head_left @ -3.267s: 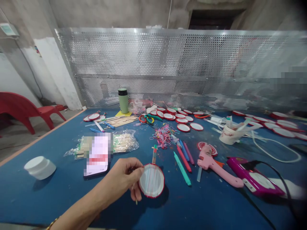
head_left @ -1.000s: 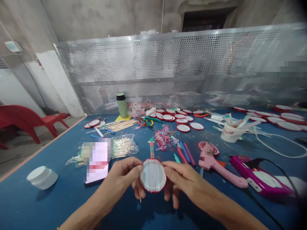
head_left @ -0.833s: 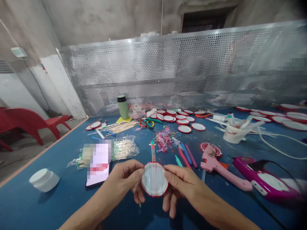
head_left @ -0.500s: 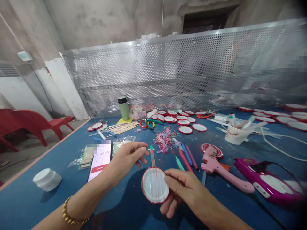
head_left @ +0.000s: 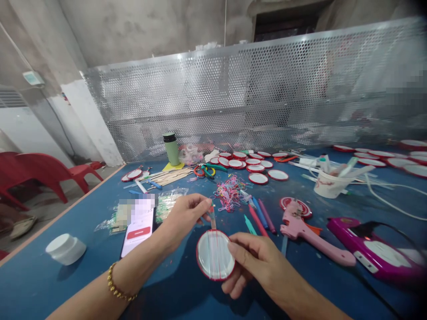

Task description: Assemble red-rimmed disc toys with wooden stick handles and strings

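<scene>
A small toy guitar is held over the blue table (head_left: 50,284): a white round lid with a red rim (head_left: 213,254), strung with thin rubber bands, with a coloured stick neck (head_left: 212,214) pointing away from me. My right hand (head_left: 255,262) grips the lid's right edge, thumb on its face. My left hand (head_left: 185,214) pinches the top of the stick neck between thumb and fingers; a gold bracelet circles that wrist.
A phone (head_left: 138,224) and a bag of wooden sticks (head_left: 167,203) lie left of my hands, a white jar (head_left: 65,249) further left. Rubber bands (head_left: 230,191), markers (head_left: 258,215), a pink glue gun (head_left: 300,229), a purple device (head_left: 373,249), several red-rimmed lids (head_left: 256,171), scissors (head_left: 205,170), a green bottle (head_left: 171,149).
First my left hand alone held the lid. My right hand came in and took its right edge, then my left hand let go and moved up to pinch the stick neck.
</scene>
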Demonstrator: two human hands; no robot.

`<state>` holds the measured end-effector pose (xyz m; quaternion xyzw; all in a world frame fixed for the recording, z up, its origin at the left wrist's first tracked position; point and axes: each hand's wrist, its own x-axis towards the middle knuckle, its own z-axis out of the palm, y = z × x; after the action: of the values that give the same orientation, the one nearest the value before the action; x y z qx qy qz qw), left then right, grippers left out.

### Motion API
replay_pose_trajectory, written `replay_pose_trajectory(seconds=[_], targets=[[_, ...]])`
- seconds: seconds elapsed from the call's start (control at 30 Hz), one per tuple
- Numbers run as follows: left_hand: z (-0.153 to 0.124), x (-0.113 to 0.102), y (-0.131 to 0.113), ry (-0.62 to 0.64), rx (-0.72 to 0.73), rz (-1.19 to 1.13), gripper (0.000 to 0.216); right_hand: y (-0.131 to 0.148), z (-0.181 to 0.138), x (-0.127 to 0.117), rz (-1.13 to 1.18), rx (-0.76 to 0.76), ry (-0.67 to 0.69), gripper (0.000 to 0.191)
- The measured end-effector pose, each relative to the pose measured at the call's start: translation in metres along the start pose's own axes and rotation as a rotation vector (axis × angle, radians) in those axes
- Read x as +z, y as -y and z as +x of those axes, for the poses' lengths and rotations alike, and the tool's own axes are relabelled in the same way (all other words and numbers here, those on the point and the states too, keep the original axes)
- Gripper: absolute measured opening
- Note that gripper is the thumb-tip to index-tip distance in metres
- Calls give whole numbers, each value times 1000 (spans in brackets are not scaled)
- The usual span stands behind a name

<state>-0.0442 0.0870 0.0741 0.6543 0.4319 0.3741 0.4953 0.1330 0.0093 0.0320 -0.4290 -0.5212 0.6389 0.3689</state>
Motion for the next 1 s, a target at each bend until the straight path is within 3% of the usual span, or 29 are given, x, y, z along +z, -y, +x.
replay_pose_trajectory(seconds=[1.0], targets=[[-3, 7, 3, -55, -22, -92, 29, -4, 1, 1, 36, -22, 15, 57]])
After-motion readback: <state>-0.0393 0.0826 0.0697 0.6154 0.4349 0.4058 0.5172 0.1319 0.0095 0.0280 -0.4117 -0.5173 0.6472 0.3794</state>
